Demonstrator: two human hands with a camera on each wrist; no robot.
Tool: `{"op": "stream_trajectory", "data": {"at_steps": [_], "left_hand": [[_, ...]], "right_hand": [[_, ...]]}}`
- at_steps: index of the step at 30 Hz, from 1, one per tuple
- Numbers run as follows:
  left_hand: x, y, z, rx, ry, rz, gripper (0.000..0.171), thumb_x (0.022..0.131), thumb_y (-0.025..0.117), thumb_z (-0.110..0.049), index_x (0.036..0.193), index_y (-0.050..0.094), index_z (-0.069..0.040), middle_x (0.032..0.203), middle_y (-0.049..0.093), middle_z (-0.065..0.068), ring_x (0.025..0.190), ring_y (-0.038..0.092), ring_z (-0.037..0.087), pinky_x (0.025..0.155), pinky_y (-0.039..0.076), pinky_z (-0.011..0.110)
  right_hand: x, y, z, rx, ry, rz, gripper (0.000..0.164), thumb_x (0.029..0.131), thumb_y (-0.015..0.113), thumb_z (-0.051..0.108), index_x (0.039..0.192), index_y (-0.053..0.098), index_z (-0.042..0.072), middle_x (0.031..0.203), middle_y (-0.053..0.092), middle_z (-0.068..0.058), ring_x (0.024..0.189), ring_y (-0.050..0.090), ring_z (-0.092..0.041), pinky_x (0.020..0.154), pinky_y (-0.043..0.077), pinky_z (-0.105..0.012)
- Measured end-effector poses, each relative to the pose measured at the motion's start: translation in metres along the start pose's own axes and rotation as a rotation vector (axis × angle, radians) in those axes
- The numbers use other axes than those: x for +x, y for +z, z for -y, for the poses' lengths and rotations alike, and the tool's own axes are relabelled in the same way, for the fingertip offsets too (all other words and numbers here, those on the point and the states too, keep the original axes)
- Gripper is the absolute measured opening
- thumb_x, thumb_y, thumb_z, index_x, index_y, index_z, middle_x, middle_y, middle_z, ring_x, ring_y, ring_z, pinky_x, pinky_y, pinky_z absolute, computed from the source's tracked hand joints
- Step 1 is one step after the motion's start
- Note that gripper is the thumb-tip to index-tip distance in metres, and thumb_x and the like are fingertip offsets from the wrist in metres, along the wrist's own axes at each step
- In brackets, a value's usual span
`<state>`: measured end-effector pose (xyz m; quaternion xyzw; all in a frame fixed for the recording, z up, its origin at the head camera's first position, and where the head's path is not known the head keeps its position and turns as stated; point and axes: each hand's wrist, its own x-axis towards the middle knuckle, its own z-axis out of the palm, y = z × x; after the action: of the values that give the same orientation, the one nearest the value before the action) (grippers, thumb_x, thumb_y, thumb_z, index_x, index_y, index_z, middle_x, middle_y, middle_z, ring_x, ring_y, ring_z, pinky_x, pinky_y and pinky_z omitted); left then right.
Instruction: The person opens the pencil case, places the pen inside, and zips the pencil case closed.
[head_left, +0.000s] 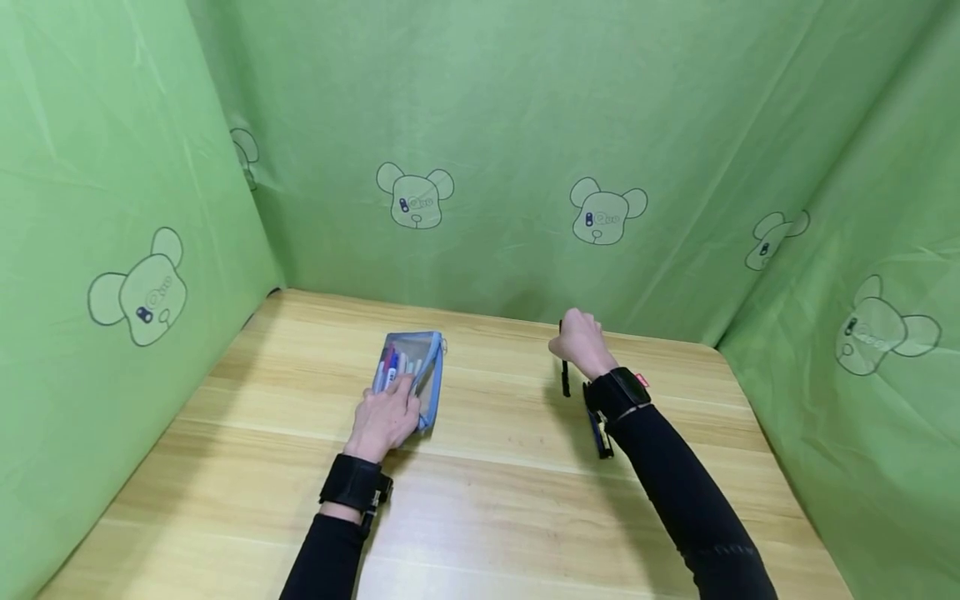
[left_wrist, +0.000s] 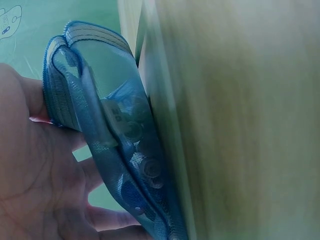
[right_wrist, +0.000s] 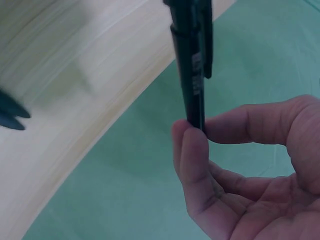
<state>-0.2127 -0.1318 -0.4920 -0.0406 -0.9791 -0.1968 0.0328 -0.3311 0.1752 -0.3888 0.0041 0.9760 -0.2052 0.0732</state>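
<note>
A blue mesh pencil case [head_left: 430, 392] lies on the table at centre left, its zipper parted and several pens [head_left: 392, 367] showing inside. Over its near end rests my left hand [head_left: 385, 421]; in the left wrist view the fingers reach fairly straight against the mesh [left_wrist: 115, 165]. Farther right, close to the table's back edge, my right hand [head_left: 580, 342] pinches one end of a black pen [right_wrist: 192, 75] between thumb and fingertips. The pen's clip shows in the right wrist view.
Some slim dark items [head_left: 599, 429] lie on the table beside my right wrist; their two pointed ends [right_wrist: 12, 112] show in the right wrist view. Green cloth walls [head_left: 510, 125] with bear prints enclose the wooden table [head_left: 480, 517] at the back and both sides.
</note>
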Motion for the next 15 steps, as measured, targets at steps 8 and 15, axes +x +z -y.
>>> {"op": "stream_trajectory", "data": {"at_steps": [8, 15], "left_hand": [[0.001, 0.001, -0.001, 0.006, 0.003, 0.002, 0.049, 0.105, 0.037, -0.026, 0.149, 0.049, -0.007, 0.153, 0.052, 0.017, 0.124, 0.059, 0.051, 0.094, 0.049, 0.061], [0.0, 0.0, 0.0, -0.003, -0.005, 0.009, 0.049, 0.105, 0.036, -0.026, 0.149, 0.048, -0.007, 0.153, 0.052, 0.017, 0.125, 0.058, 0.052, 0.093, 0.049, 0.062]], "right_hand": [[0.006, 0.005, 0.022, 0.015, -0.024, 0.003, 0.039, 0.069, 0.048, -0.008, 0.059, 0.024, 0.021, 0.059, 0.016, 0.006, 0.051, 0.017, -0.01, 0.044, 0.022, -0.024], [0.011, 0.012, 0.042, 0.058, -0.036, 0.002, 0.039, 0.071, 0.049, -0.008, 0.06, 0.025, 0.02, 0.058, 0.017, 0.005, 0.049, 0.019, -0.011, 0.044, 0.024, -0.024]]}}
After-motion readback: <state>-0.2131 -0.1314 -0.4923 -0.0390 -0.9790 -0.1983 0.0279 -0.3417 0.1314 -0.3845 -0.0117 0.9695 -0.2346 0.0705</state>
